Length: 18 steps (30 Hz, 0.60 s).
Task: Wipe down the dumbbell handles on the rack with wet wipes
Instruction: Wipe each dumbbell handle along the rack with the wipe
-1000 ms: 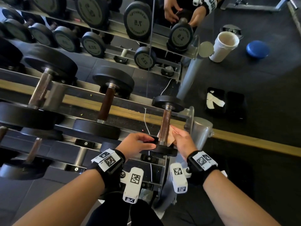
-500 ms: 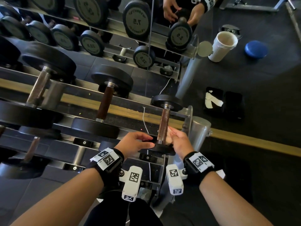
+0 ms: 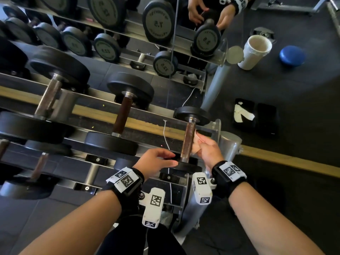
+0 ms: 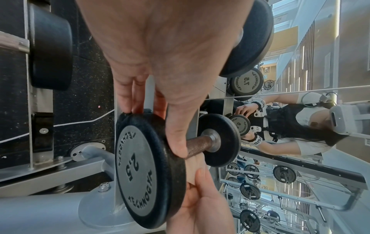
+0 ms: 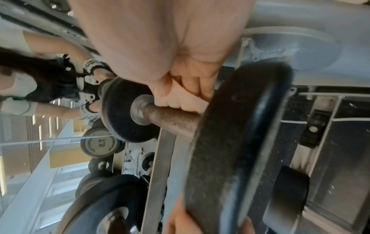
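Sitting at the right end of the rack's [image 3: 214,127] top tier, the small dumbbell [image 3: 187,140] marked 2.5 shows a rusty brown handle [image 3: 188,139] — and a pale wet wipe [image 3: 195,147] is pressed against its right side. The right hand [image 3: 209,150] pinches that wipe, fingers curled round it. The left hand [image 3: 156,161] grips the near weight plate [image 4: 144,167], thumb over its rim. Further left on the same tier rest two bigger dumbbells [image 3: 123,115]. On the floor beyond stand a white bin [image 3: 254,51] and a blue disc [image 3: 292,55].
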Each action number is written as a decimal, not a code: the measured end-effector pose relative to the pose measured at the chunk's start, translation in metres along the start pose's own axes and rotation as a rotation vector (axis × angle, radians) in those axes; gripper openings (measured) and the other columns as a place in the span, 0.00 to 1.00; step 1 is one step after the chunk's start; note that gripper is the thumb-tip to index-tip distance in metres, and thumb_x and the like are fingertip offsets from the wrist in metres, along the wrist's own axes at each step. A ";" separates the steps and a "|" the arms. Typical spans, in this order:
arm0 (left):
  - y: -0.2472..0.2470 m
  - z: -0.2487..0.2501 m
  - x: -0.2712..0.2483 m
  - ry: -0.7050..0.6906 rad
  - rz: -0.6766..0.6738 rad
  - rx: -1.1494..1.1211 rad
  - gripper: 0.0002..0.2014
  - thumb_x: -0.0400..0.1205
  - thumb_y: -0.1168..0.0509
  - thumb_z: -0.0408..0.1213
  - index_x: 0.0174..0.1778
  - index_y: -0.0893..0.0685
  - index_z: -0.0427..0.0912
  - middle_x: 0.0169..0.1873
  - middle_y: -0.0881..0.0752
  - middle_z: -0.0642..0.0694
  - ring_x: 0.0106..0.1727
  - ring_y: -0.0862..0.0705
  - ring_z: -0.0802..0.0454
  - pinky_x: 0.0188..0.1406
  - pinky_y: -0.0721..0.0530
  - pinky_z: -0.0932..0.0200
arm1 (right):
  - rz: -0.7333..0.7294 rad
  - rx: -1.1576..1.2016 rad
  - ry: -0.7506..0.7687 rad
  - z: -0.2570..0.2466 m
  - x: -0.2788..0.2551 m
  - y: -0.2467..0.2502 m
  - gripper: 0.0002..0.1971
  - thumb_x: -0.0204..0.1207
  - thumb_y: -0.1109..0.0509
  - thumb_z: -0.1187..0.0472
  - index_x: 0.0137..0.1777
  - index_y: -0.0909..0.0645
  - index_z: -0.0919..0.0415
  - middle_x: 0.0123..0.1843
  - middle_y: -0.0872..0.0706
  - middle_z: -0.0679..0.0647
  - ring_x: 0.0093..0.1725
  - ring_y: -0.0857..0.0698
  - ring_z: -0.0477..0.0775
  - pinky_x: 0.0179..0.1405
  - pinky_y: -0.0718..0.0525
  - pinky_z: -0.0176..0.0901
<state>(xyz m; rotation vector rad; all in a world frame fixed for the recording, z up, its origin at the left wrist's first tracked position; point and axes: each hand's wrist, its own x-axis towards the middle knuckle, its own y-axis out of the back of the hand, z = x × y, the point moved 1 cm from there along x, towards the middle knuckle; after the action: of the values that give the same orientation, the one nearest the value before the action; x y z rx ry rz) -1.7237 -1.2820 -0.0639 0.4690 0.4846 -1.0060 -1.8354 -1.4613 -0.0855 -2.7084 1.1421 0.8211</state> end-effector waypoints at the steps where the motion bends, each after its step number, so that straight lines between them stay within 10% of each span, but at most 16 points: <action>1: 0.000 0.000 0.000 0.001 0.005 0.002 0.12 0.73 0.21 0.42 0.51 0.10 0.52 0.48 0.09 0.57 0.50 0.13 0.63 0.50 0.22 0.67 | -0.004 0.015 0.003 0.002 -0.004 0.001 0.17 0.87 0.43 0.63 0.64 0.16 0.47 0.69 0.15 0.54 0.70 0.18 0.56 0.76 0.26 0.62; 6: 0.004 0.001 0.005 0.032 -0.034 0.033 0.15 0.72 0.20 0.43 0.54 0.11 0.54 0.50 0.10 0.57 0.53 0.13 0.60 0.56 0.20 0.61 | -0.103 -0.082 0.025 -0.005 -0.032 0.014 0.19 0.87 0.43 0.66 0.57 0.13 0.45 0.66 0.13 0.55 0.68 0.16 0.56 0.75 0.25 0.59; 11: 0.005 -0.001 0.010 0.046 -0.047 0.050 0.18 0.70 0.19 0.44 0.54 0.12 0.53 0.48 0.09 0.57 0.52 0.12 0.60 0.63 0.19 0.56 | -0.073 0.147 -0.057 -0.034 -0.029 0.035 0.17 0.85 0.42 0.70 0.48 0.11 0.57 0.50 0.08 0.60 0.47 0.07 0.53 0.41 0.10 0.42; 18: 0.002 -0.009 0.008 0.034 -0.018 0.040 0.21 0.70 0.19 0.48 0.58 0.13 0.52 0.53 0.11 0.56 0.56 0.14 0.59 0.64 0.20 0.55 | -0.005 -0.141 0.078 -0.037 -0.023 0.009 0.16 0.84 0.37 0.51 0.43 0.10 0.33 0.51 0.09 0.56 0.49 0.10 0.51 0.55 0.16 0.46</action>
<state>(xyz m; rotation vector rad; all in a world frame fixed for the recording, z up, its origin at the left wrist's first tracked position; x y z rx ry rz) -1.7196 -1.2814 -0.0756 0.5191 0.5002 -1.0278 -1.8389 -1.4633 -0.0412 -2.8804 1.1329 0.8319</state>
